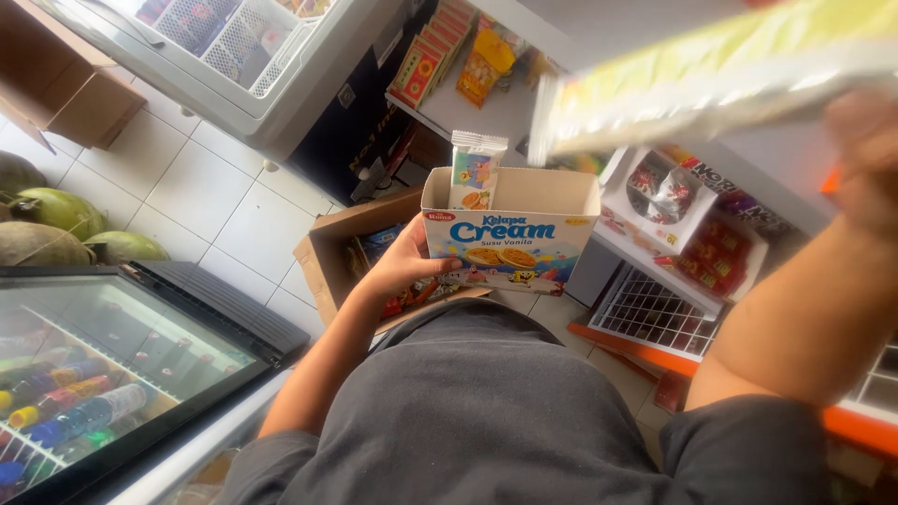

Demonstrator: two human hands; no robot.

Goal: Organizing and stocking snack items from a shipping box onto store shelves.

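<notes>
In the head view, the left hand (pixel 404 265) grasped an open biscuit box (pixel 511 231) at centre, one upright packet (pixel 475 170) inside, while at two o'clock the blurred right hand (pixel 865 154) clenched a yellow-green packet (pixel 720 79).

We are wearing a plain dark grey short-sleeved shirt (pixel 486 411), its soft fabric creasing across the front and bunching at the sleeve hems behind both hands. Our forearms are showing bare, carrying no watch, ring or band.
</notes>
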